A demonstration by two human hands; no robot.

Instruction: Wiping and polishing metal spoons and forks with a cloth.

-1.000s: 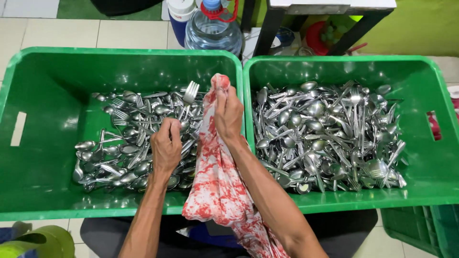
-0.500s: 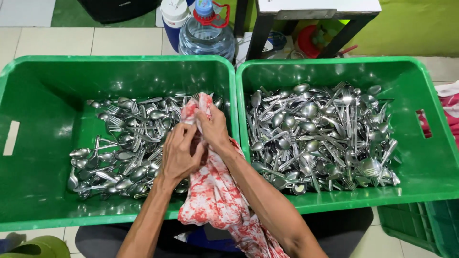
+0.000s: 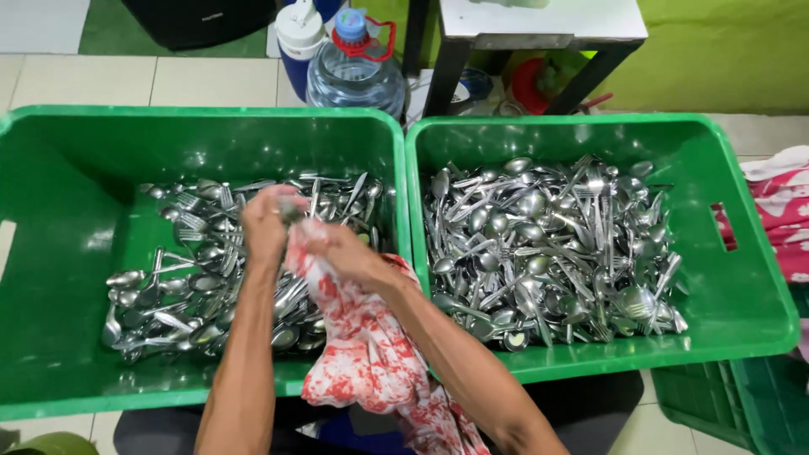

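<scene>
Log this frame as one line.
left hand: grips utensil over left crate | right hand: holds red-white cloth | right crate: cutlery heap

I'm on a tiled eatery back-room floor: two green crates (image 3: 396, 168) heaped with cutlery (image 3: 548, 244), water jug (image 3: 354, 72) at twelve o'clock.

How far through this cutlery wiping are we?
Judging by the piles, roughly midway. The left crate holds a thinner layer of spoons and forks; the right crate is heaped. The left hand and right hand rub one piece in the red-and-white cloth.
</scene>
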